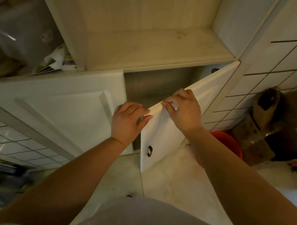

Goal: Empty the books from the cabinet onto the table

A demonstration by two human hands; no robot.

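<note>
Head view is showing both hands on the top edge of the open right door (162,132) of the cabinet (149,61). Left hand (127,121) is pinching that edge with curled fingers; right hand (182,110) is gripping it just beside. Left door (67,107) is sitting closed. Papers or books (57,60) are lying in the upper left compartment; the opened lower compartment is showing only dark interior. A red bucket (228,144) is standing on the floor near the door.

- Cabinet door (162,132): plain white, with a small black handle (149,151).
- Shelf (151,46): cream, marked with dark smudges.
- Wall tiles (285,59): white squares, dark grout grid.
- Bucket (229,141): red-orange.
- Cardboard boxes (265,124): brown.
- Person's shirt (150,222): grey.
</note>
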